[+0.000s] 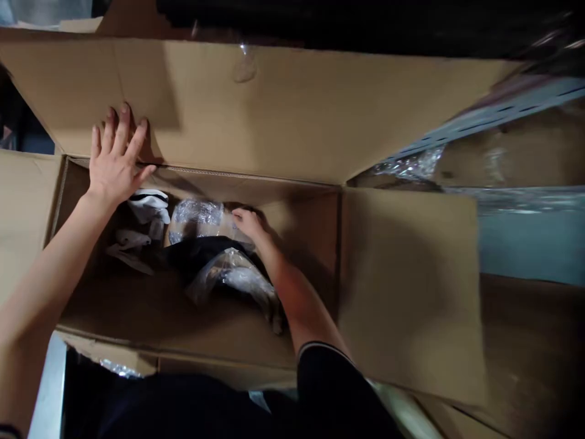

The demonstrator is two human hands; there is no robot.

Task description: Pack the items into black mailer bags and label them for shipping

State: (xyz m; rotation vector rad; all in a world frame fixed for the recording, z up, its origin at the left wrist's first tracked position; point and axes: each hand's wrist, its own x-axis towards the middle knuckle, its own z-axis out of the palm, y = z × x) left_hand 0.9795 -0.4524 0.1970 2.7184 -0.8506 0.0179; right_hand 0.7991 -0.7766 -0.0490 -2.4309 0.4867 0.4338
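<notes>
My left hand (pixel 114 161) lies flat with its fingers spread against the raised back flap (pixel 292 116) of a large open cardboard box (pixel 311 244). Deep inside the box, my right hand (pixel 250 224) has its fingers curled at the right end of a bundle wrapped in clear plastic (pixel 196 214); its fingertips are partly hidden. In front of that bundle lie a black cloth-like piece (pixel 194 253) and a crumpled clear plastic bag (pixel 242 274). White crumpled pieces (pixel 150 207) sit at the left of the box, below my left hand.
Side flaps fold outward, the right flap (pixel 411 286) reaching far over. A perforated metal shelf beam (pixel 503 119) runs along the upper right, with clear plastic wrap (pixel 414 164) near it. Dark wrapped material (pixel 365 24) stands behind the box.
</notes>
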